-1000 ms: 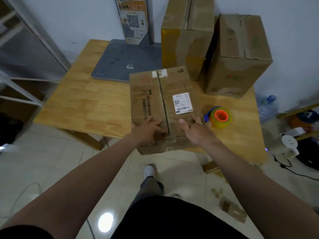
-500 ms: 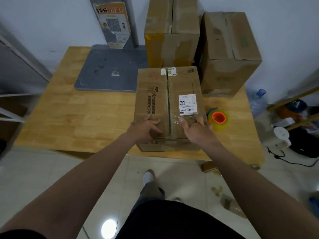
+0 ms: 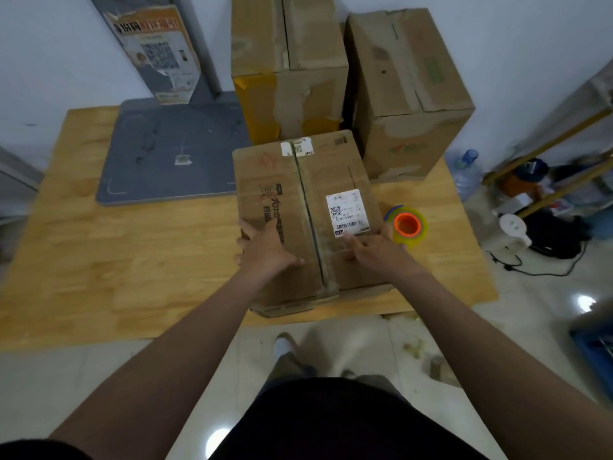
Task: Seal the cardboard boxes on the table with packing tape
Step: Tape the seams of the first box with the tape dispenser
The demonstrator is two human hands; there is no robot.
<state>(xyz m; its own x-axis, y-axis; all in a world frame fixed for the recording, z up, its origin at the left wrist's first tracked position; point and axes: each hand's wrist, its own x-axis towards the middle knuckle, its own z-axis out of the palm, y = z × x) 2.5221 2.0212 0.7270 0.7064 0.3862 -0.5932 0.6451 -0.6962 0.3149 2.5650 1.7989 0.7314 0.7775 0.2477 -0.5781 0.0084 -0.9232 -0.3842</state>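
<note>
Two palms pressed brown labelled cardboard box (image 3: 300,194), left hand (image 3: 267,250) spread flat, right hand (image 3: 376,250) straight-fingered, yellow-orange tape roll (image 3: 409,226) beside.

I'm seeing a white wall (image 3: 49,61) rising behind the wooden table (image 3: 132,260), and glossy floor tiles (image 3: 66,376) catching a bright glare (image 3: 217,441).

A grey base plate (image 3: 172,161) lies at ten o'clock. Its post (image 3: 202,44) rises at eleven and carries a torn printed sheet (image 3: 159,51). At three o'clock, on the floor, stand a blue-capped water jug (image 3: 467,171), a shelf rack (image 3: 547,154), a white appliance (image 3: 514,229) and a black cable (image 3: 537,270). A blue crate (image 3: 597,353) sits at four.
</note>
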